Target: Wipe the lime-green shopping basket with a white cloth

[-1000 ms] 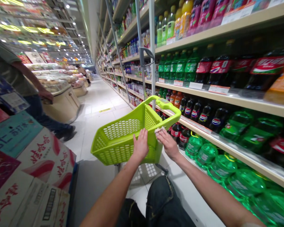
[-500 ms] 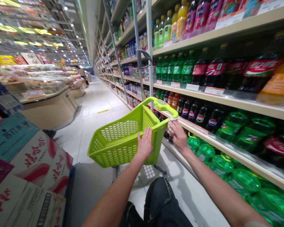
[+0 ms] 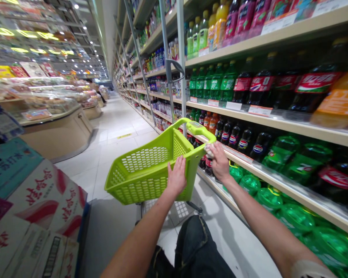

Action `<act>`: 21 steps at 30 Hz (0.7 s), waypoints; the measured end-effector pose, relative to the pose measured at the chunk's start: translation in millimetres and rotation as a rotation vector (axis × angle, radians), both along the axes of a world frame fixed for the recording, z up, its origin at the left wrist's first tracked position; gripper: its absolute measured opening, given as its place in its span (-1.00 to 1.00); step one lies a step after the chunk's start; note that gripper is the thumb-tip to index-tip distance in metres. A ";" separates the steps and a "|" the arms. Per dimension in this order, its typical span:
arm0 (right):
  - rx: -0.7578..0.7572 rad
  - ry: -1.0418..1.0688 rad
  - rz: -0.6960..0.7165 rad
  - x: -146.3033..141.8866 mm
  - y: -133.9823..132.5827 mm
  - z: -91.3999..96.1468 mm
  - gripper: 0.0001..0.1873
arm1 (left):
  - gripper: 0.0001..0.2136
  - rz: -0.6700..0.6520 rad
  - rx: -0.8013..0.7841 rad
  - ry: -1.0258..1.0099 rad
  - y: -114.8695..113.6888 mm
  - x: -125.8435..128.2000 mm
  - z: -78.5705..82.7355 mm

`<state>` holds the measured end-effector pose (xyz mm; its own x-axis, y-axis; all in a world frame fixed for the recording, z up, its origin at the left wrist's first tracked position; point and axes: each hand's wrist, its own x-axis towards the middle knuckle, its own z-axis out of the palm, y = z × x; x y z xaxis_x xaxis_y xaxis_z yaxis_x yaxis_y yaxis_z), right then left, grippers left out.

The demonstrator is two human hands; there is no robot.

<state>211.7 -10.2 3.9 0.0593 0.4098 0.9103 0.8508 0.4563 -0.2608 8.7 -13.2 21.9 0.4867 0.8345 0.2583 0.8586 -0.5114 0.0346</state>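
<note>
A lime-green shopping cart (image 3: 150, 186) with perforated sides stands on the tiled floor in front of my knees. My left hand (image 3: 176, 175) lies flat over the near side of its basket, fingers stretched out and pointing up toward the rim. My right hand (image 3: 219, 160) is closed around a crumpled white cloth (image 3: 209, 150). It presses the cloth to the cart's frame, just below the end of the curved handle (image 3: 200, 130). Part of the cloth is hidden by my fingers.
Shelves (image 3: 278, 116) of soda bottles run along the right, close to the cart. Stacked drink cartons (image 3: 43, 193) stand at the left. A rounded display counter (image 3: 60, 135) is farther back. A tiled aisle (image 3: 113, 116) stretches ahead, with a person in the distance.
The view has shifted slightly, so the scene sits a little farther left. Both hands stay at nearly the same spots on the cart, the right still pressing the cloth there.
</note>
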 end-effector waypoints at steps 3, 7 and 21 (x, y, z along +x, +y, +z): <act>0.020 0.044 -0.038 5.7 9.6 9.4 -0.43 | -0.30 0.015 -0.008 -0.005 -1.5 3.0 -0.8; -0.119 -0.124 0.120 -22.6 -4.7 -32.9 -0.46 | -0.30 -0.005 0.021 -0.006 -2.9 0.2 -4.7; -0.082 -0.192 0.118 -46.4 -4.8 -58.8 -0.52 | -0.30 0.189 0.044 -0.007 -1.1 -42.4 -29.7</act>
